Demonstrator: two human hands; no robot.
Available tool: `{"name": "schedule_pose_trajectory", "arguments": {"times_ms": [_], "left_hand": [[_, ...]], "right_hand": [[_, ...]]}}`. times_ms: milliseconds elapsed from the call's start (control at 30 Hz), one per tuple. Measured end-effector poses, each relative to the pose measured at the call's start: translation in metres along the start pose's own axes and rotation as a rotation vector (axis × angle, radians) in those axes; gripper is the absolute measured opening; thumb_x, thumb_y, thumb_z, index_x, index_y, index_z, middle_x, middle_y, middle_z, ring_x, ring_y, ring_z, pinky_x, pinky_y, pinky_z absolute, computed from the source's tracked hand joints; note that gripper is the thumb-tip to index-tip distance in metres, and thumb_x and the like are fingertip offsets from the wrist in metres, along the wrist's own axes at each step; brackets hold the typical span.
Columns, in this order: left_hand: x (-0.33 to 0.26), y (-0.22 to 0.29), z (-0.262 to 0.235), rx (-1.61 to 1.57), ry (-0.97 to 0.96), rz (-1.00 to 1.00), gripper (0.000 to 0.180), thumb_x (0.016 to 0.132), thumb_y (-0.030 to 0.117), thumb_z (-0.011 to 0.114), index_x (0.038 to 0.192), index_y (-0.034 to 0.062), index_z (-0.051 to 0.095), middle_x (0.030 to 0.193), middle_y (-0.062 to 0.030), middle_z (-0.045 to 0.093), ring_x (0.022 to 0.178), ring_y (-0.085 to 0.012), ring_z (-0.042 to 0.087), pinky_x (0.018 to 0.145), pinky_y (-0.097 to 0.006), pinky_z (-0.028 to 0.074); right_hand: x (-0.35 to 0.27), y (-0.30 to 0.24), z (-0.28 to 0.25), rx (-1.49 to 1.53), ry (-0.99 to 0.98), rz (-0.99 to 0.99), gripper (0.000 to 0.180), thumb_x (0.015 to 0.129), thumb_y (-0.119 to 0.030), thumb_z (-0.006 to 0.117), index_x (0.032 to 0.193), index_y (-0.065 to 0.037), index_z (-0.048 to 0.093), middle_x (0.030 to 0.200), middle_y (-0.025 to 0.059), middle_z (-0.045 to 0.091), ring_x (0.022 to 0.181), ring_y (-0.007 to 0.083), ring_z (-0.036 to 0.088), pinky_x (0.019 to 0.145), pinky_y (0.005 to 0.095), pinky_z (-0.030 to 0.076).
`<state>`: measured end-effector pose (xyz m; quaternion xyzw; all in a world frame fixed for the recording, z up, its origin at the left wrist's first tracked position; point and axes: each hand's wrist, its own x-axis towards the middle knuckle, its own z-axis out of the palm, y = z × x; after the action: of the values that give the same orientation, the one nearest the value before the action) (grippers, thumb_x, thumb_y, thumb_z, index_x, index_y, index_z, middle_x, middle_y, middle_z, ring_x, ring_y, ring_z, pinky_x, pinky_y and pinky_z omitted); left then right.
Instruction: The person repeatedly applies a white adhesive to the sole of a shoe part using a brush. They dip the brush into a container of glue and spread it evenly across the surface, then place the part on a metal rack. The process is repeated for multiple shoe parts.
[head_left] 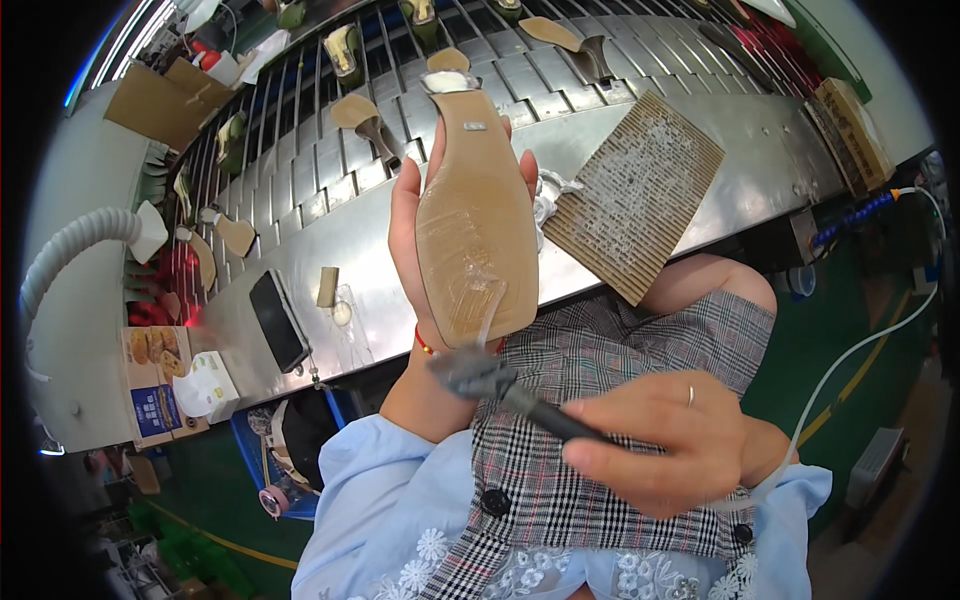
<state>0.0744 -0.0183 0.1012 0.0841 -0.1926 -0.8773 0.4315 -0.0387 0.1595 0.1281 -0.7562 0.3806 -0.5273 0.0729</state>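
I see a tan sole with a shiny glue patch near its toe. The brush is black with grey bristles. My apron is grey plaid with red lines, my sleeves pale blue. The cardboard is brown, smeared white; the phone black.

A shoe sole is sitting upright in the left hand above the desk, a brush in the right hand just below it; a phone is lying to the left, a corrugated board to the right, a conveyor running behind.
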Motion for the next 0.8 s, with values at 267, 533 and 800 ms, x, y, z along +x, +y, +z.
{"name": "schedule_pose_trajectory", "arguments": {"times_ms": [267,533,800], "left_hand": [[0.000,0.002,-0.020,-0.338,-0.144,-0.298,0.064,0.099,0.034,0.039,0.145,-0.0080,0.024,0.143,-0.0267,0.036,0.124,-0.0379,0.045,0.107,-0.048,0.039],[-0.008,0.005,0.003,-0.400,0.048,-0.413,0.054,0.101,0.040,0.034,0.147,0.0121,0.036,0.141,-0.0226,0.042,0.124,-0.0417,0.044,0.105,-0.050,0.041],[-0.009,0.014,0.006,-0.474,0.015,-0.550,0.056,0.100,0.040,0.039,0.148,0.0122,0.035,0.143,-0.0236,0.040,0.128,-0.0430,0.040,0.108,-0.050,0.038]], "right_hand": [[-0.003,0.002,-0.005,0.034,-0.026,-0.001,0.034,0.066,-0.002,0.070,0.100,0.002,0.071,0.094,0.0235,0.066,0.069,0.0264,0.067,0.057,0.0323,0.056],[-0.004,0.002,-0.019,0.075,-0.046,0.016,0.032,0.069,-0.003,0.070,0.101,-0.002,0.072,0.095,0.0217,0.067,0.068,0.0265,0.067,0.054,0.0319,0.054],[0.005,0.005,-0.037,0.082,-0.065,0.072,0.035,0.066,0.002,0.070,0.100,-0.002,0.073,0.096,0.0224,0.068,0.073,0.0281,0.068,0.060,0.0324,0.055]]}}
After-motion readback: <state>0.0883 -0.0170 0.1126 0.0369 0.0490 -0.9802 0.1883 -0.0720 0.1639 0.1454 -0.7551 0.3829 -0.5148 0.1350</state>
